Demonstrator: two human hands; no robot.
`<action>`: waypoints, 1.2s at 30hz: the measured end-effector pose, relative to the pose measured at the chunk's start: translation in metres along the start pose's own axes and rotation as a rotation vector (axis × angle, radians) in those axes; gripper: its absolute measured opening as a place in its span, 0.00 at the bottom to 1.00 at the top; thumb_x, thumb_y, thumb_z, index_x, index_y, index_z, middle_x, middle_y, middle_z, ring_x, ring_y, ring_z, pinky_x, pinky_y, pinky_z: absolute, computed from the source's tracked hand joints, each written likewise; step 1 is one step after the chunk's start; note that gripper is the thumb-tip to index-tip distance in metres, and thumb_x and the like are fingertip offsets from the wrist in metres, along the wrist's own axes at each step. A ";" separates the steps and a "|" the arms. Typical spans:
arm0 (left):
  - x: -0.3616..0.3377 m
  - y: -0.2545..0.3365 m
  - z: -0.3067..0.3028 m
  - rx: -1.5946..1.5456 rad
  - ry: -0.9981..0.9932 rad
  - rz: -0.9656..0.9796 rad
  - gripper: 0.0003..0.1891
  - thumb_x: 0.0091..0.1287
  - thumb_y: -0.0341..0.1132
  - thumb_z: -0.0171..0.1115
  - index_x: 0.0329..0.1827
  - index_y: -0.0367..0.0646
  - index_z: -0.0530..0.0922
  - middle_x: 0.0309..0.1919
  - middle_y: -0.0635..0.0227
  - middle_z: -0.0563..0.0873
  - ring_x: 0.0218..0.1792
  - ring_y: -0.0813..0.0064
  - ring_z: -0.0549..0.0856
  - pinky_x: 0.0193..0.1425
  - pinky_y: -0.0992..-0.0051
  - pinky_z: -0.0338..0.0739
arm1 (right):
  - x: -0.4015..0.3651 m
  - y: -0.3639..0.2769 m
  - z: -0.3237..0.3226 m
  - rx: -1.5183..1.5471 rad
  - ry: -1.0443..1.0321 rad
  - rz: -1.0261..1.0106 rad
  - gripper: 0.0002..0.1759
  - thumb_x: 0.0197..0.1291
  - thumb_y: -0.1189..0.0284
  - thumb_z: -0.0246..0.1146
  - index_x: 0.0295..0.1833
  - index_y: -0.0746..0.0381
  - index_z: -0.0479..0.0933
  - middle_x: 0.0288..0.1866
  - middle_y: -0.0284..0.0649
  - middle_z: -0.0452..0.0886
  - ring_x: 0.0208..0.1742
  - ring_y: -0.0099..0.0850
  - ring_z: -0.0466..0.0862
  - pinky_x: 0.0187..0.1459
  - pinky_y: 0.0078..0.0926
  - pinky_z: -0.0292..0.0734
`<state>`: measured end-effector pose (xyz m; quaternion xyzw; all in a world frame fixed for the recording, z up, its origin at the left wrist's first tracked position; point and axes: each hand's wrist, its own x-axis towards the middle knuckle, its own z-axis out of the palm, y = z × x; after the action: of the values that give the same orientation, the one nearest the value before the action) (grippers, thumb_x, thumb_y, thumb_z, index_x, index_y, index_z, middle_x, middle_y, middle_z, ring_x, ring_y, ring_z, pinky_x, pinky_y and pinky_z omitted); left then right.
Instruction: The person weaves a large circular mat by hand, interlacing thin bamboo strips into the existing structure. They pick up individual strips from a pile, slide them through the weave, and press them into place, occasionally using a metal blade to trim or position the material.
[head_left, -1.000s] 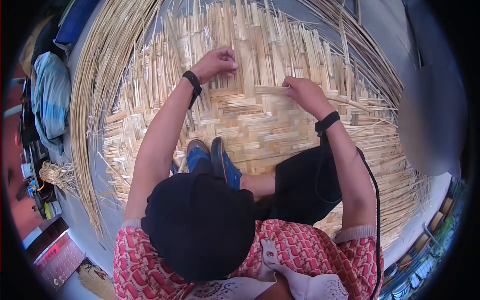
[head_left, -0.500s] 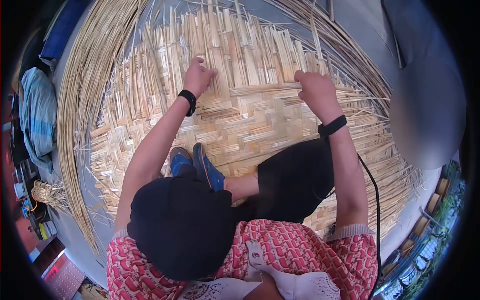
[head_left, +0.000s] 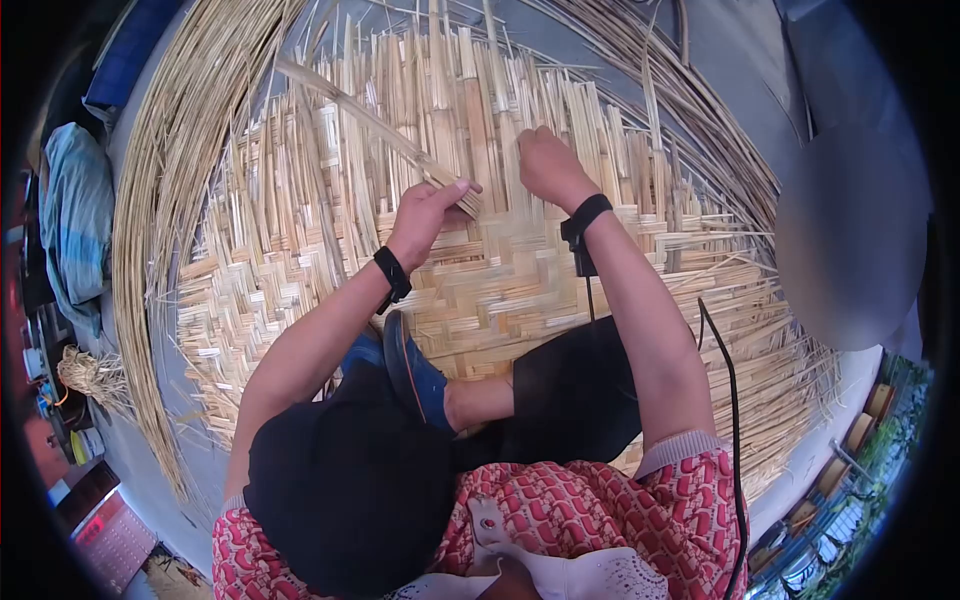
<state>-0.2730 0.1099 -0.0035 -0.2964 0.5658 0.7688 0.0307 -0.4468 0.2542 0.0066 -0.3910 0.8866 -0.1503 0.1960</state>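
Note:
A woven mat of flat, pale reed strips spreads beneath me, its far side fraying into loose upright ends. Pinched in my left hand is a long split reed strip, which slants up and left over those ends. My right hand is closed just above the mat, to the right of the left one, among the upright strips. Whatever its fingers may hold is hidden. Both wrists wear black bands.
Bundles of long thin reeds lie on the left, and more reeds at the upper right. My blue shoe rests on the mat. A black cable hangs beside my right arm. A blue-white sack is at far left.
My right hand has moved left from a crosswise strip toward the middle. My left hand has shifted down and right, and now holds a reed strip that slants up to the left.

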 end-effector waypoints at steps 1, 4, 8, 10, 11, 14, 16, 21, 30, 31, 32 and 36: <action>-0.005 -0.004 -0.003 -0.041 -0.028 0.005 0.17 0.77 0.40 0.56 0.48 0.34 0.86 0.39 0.62 0.90 0.41 0.75 0.89 0.51 0.74 0.85 | -0.001 -0.004 -0.002 0.102 -0.038 0.029 0.13 0.61 0.74 0.57 0.47 0.72 0.77 0.51 0.62 0.79 0.54 0.53 0.82 0.54 0.45 0.79; -0.006 -0.009 -0.004 -0.110 -0.037 0.020 0.17 0.78 0.40 0.55 0.49 0.34 0.85 0.43 0.61 0.89 0.44 0.74 0.89 0.54 0.71 0.84 | 0.006 0.015 -0.006 0.580 -0.156 0.160 0.23 0.62 0.63 0.64 0.53 0.72 0.74 0.50 0.52 0.79 0.49 0.40 0.82 0.48 0.35 0.79; -0.007 -0.011 0.002 -0.276 -0.019 0.043 0.17 0.78 0.40 0.54 0.50 0.34 0.85 0.44 0.61 0.89 0.45 0.72 0.88 0.56 0.69 0.84 | 0.013 0.019 -0.019 0.788 -0.369 0.181 0.31 0.58 0.54 0.72 0.58 0.66 0.76 0.44 0.35 0.80 0.42 0.23 0.78 0.41 0.27 0.77; -0.005 -0.012 0.003 -0.234 -0.015 0.043 0.17 0.78 0.41 0.54 0.52 0.34 0.84 0.44 0.61 0.89 0.45 0.72 0.88 0.56 0.69 0.84 | 0.015 0.016 -0.018 0.725 -0.503 0.136 0.32 0.57 0.54 0.72 0.59 0.65 0.77 0.45 0.35 0.82 0.42 0.23 0.79 0.42 0.27 0.78; -0.005 -0.010 0.004 -0.190 -0.009 0.044 0.18 0.78 0.41 0.55 0.53 0.34 0.83 0.45 0.62 0.88 0.45 0.72 0.88 0.57 0.68 0.84 | 0.014 0.014 -0.015 0.600 -0.429 0.126 0.31 0.57 0.54 0.73 0.58 0.66 0.78 0.46 0.37 0.83 0.46 0.27 0.81 0.46 0.29 0.78; 0.004 -0.004 0.012 0.037 0.091 0.048 0.20 0.78 0.44 0.56 0.58 0.34 0.80 0.47 0.61 0.87 0.45 0.72 0.87 0.56 0.70 0.84 | -0.015 0.000 -0.002 0.683 -0.197 -0.002 0.27 0.58 0.58 0.72 0.55 0.66 0.80 0.49 0.39 0.84 0.51 0.33 0.83 0.53 0.30 0.78; 0.017 0.002 0.020 0.047 -0.011 -0.005 0.24 0.78 0.50 0.54 0.59 0.35 0.79 0.49 0.60 0.86 0.47 0.71 0.86 0.57 0.70 0.82 | -0.026 0.003 0.008 1.055 -0.166 -0.081 0.21 0.61 0.63 0.71 0.55 0.65 0.81 0.54 0.42 0.83 0.52 0.38 0.83 0.60 0.33 0.74; 0.019 0.017 0.030 0.092 -0.305 -0.166 0.44 0.73 0.72 0.37 0.68 0.37 0.72 0.59 0.54 0.81 0.59 0.64 0.81 0.66 0.64 0.74 | -0.062 -0.002 -0.031 0.550 0.106 -0.253 0.22 0.63 0.62 0.69 0.61 0.59 0.81 0.54 0.41 0.80 0.51 0.39 0.83 0.58 0.34 0.75; 0.003 0.001 0.093 0.951 0.009 0.706 0.26 0.66 0.38 0.68 0.63 0.33 0.73 0.38 0.60 0.78 0.45 0.67 0.79 0.51 0.69 0.77 | -0.140 0.043 -0.058 0.885 0.536 0.170 0.12 0.69 0.80 0.57 0.51 0.62 0.84 0.48 0.36 0.84 0.49 0.26 0.82 0.52 0.23 0.77; 0.002 0.005 0.111 1.178 0.005 0.763 0.25 0.65 0.38 0.68 0.61 0.33 0.74 0.37 0.59 0.77 0.46 0.66 0.79 0.52 0.68 0.77 | -0.131 0.033 -0.069 0.843 0.381 0.042 0.11 0.69 0.79 0.58 0.51 0.61 0.84 0.48 0.36 0.85 0.48 0.26 0.82 0.52 0.22 0.77; 0.010 0.010 0.118 1.244 -0.168 0.601 0.23 0.68 0.42 0.67 0.56 0.31 0.79 0.41 0.56 0.80 0.47 0.66 0.82 0.50 0.67 0.79 | -0.122 0.024 -0.081 0.847 0.389 0.044 0.11 0.69 0.79 0.58 0.51 0.61 0.84 0.48 0.36 0.85 0.48 0.26 0.82 0.52 0.22 0.77; 0.035 0.008 0.083 0.386 -0.142 0.132 0.21 0.77 0.46 0.56 0.51 0.32 0.83 0.43 0.58 0.87 0.43 0.72 0.87 0.48 0.74 0.83 | -0.081 0.071 -0.064 0.447 0.299 -0.206 0.15 0.67 0.82 0.55 0.52 0.59 0.84 0.49 0.42 0.84 0.49 0.37 0.84 0.52 0.31 0.79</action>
<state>-0.3404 0.1709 0.0014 -0.1923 0.7170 0.6657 0.0762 -0.4715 0.3682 0.0518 -0.3996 0.8061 -0.4172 0.1282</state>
